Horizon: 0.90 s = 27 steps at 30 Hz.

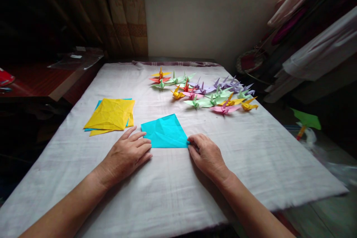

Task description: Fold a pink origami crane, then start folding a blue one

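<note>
A creased blue sheet of origami paper (165,132) lies on the cloth-covered table in front of me, its near edge straight. My left hand (125,152) rests flat with fingers stretched, the fingertips touching the sheet's left end. At the opposite end, my right hand (208,154) pinches the sheet's right corner between thumb and fingers. Left of the sheet, beyond my left hand, sits a loose stack of creased yellow paper (111,114), with blue sheets (98,105) showing from under it.
Several folded paper cranes in yellow, green, purple, red and pink, among them a pink crane (224,109), stand at the table's back right. The white tablecloth (264,163) reaches the table edges. A wooden surface (36,81) with a plastic bag (79,58) stands left; clothes (320,48) hang right.
</note>
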Tool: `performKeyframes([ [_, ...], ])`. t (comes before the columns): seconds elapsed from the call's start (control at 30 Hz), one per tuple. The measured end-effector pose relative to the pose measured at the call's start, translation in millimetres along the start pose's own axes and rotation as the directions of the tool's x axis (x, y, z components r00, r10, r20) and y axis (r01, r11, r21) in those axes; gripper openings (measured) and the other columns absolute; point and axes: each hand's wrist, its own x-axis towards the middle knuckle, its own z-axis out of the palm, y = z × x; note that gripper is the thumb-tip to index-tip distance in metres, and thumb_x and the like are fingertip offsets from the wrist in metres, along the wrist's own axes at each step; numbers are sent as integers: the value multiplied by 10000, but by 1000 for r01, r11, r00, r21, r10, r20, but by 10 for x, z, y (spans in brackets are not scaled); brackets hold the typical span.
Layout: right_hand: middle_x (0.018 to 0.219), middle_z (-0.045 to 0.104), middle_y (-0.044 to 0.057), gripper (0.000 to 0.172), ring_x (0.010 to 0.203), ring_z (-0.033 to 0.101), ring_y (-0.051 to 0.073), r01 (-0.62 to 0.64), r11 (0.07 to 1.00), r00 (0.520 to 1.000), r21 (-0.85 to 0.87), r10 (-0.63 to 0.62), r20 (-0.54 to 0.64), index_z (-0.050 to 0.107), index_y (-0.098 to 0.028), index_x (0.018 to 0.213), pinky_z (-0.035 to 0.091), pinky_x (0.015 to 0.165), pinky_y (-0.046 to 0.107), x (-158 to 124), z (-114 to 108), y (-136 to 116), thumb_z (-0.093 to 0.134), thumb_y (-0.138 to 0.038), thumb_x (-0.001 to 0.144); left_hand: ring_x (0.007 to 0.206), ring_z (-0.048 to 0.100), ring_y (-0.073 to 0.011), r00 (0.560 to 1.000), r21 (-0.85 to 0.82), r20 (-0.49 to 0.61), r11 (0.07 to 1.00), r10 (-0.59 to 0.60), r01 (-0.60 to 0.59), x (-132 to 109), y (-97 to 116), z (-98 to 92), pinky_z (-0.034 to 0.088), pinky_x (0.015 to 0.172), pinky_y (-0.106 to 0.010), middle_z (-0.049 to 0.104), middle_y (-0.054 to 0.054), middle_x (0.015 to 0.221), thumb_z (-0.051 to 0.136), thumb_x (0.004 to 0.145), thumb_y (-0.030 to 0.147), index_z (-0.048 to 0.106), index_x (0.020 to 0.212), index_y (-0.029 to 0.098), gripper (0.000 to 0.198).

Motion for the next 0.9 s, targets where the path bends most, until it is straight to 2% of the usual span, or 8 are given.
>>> performKeyframes([
  [0.17, 921, 702, 51, 120, 856, 640, 223, -76, 996, 997, -43, 77, 19, 630, -210, 950, 442, 744, 316, -44, -24, -151, 574, -169, 851, 854, 618, -219, 993, 128, 28, 985, 116, -119, 325, 141, 46, 467, 839, -394, 698, -50, 899, 545, 956, 193, 642, 945, 189, 98],
  [0.3, 889, 717, 31, 142, 782, 643, 192, -106, 994, 991, -11, 107, 80, 643, -220, 914, 433, 700, 292, -72, -80, -191, 551, -144, 838, 724, 599, -213, 967, 233, 115, 940, 229, -251, 436, 155, 94, 439, 628, -342, 677, -53, 890, 538, 925, 100, 613, 1013, 176, 138],
  [0.43, 859, 728, 13, 166, 748, 656, 183, -124, 992, 976, 26, 117, 185, 665, -227, 933, 453, 675, 287, 24, -162, -87, 539, -149, 858, 611, 552, -182, 949, 285, 115, 906, 293, -314, 476, 115, 139, 392, 550, -316, 641, -35, 804, 506, 929, 83, 588, 947, 171, 122],
  [0.5, 931, 736, 23, 204, 789, 667, 183, -61, 998, 980, 33, 53, 191, 673, -226, 985, 482, 710, 291, 149, -187, 11, 549, -132, 853, 611, 553, -177, 943, 279, 100, 900, 318, -334, 488, 63, 149, 407, 562, -307, 623, -23, 754, 506, 929, 82, 570, 872, 176, 128],
  [0.57, 1066, 722, 47, 344, 925, 664, 196, 45, 999, 994, -28, -42, 100, 672, -229, 1067, 499, 810, 308, 309, -186, 117, 545, -45, 806, 664, 583, -171, 936, 241, 76, 905, 343, -351, 493, -20, 149, 454, 632, -304, 634, -22, 760, 490, 942, 86, 560, 830, 181, 163],
  [0.67, 1266, 657, 95, 475, 1133, 602, 249, 216, 960, 976, -178, -217, 14, 676, -241, 1154, 466, 948, 391, 533, -137, 254, 552, 12, 771, 852, 646, -166, 934, 191, 29, 916, 355, -354, 482, -194, 149, 492, 875, -341, 702, -39, 923, 428, 986, 108, 598, 891, 182, 208],
  [0.77, 1326, 628, 97, 374, 1172, 580, 262, 413, 888, 910, -202, -411, 51, 701, -260, 1109, 451, 965, 427, 639, -66, 344, 580, -49, 824, 1053, 646, -175, 941, 176, 1, 926, 338, -333, 460, -367, 158, 422, 1059, -390, 732, -23, 1048, 383, 1008, 117, 635, 952, 194, 270],
  [0.9, 1248, 677, 92, 207, 1134, 602, 250, 563, 802, 824, -198, -564, 57, 721, -244, 1006, 458, 939, 417, 589, -25, 372, 571, -146, 902, 1205, 594, -205, 972, 119, 32, 964, 234, -236, 436, -420, 142, 338, 1145, -445, 724, 2, 1167, 413, 987, 113, 668, 939, 214, 278],
])
